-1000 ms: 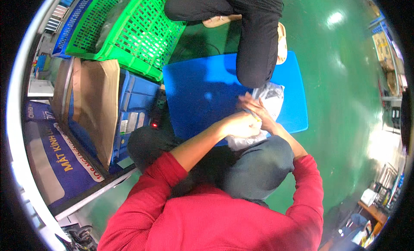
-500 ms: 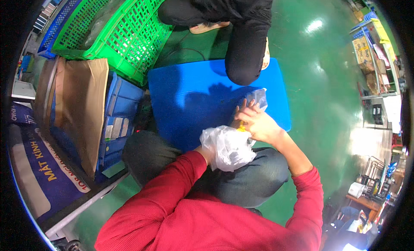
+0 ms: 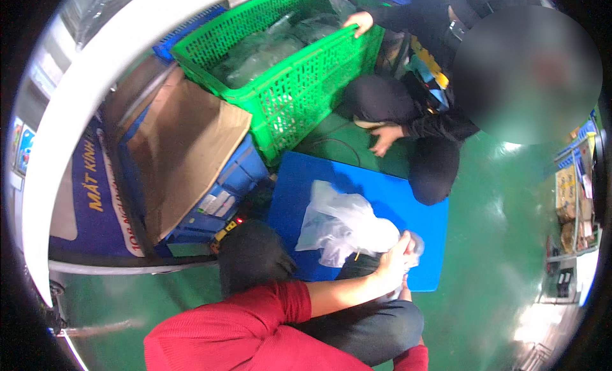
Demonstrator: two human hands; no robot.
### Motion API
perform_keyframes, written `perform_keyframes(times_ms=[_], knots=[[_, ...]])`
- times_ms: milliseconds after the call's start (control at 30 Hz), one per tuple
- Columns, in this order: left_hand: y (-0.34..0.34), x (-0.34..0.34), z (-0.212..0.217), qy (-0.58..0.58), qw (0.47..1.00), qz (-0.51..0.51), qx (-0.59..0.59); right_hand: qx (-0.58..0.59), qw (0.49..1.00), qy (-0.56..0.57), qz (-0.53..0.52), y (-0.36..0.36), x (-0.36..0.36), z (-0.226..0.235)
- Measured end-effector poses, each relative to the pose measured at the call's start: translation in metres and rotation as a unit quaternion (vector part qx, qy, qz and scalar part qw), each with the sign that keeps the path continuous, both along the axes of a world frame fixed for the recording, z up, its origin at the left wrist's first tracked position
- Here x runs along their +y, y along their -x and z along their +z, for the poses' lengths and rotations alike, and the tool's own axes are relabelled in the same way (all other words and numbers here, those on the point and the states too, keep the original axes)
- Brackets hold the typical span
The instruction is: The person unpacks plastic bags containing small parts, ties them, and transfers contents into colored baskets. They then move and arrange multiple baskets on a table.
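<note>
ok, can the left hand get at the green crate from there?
Probably not. The left hand grips the plastic bag near the lap; the green crate sits beyond the blue board, likely needing a lean.

plastic bag [image 3: 341, 227] on mat [image 3: 421, 208], crate [image 3: 287, 71] behind — cardboard [image 3: 185, 148] left

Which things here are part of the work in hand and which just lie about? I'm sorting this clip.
In hand:
left hand
crumpled clear plastic bag
flat blue plastic board beneath it

Lying about:
green plastic mesh crate, touched by a co-worker's hand
brown cardboard sheet
blue plastic crate
</note>
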State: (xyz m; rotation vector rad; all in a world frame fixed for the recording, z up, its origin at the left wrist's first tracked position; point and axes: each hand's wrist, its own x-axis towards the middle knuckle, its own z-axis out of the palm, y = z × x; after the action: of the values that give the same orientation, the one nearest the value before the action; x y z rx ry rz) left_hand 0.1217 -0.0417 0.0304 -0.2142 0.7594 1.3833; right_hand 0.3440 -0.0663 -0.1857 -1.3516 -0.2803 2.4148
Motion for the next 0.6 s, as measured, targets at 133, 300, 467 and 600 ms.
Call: perform_keyframes(times_ms=[133, 300, 467, 600], knots=[[0.059, 0.005, 0.077, -0.098, 0.975, 0.122, -0.156, 0.179, 0.982, 0.057, -0.001, 0.076, 0.014, 0.025], [0.122, 0.022, 0.126, -0.246, 0.923, 0.206, -0.213, 0.417, 0.908, -0.035, 0.025, 0.176, 0.079, 0.134], [0.214, 0.027, 0.161, -0.358, 0.853, 0.307, -0.224, 0.309, 0.932, -0.188, 0.000, 0.260, 0.092, 0.267], [0.280, 0.029, 0.182, -0.377, 0.835, 0.302, -0.264, 0.331, 0.913, -0.235, 0.027, 0.315, 0.099, 0.305]])
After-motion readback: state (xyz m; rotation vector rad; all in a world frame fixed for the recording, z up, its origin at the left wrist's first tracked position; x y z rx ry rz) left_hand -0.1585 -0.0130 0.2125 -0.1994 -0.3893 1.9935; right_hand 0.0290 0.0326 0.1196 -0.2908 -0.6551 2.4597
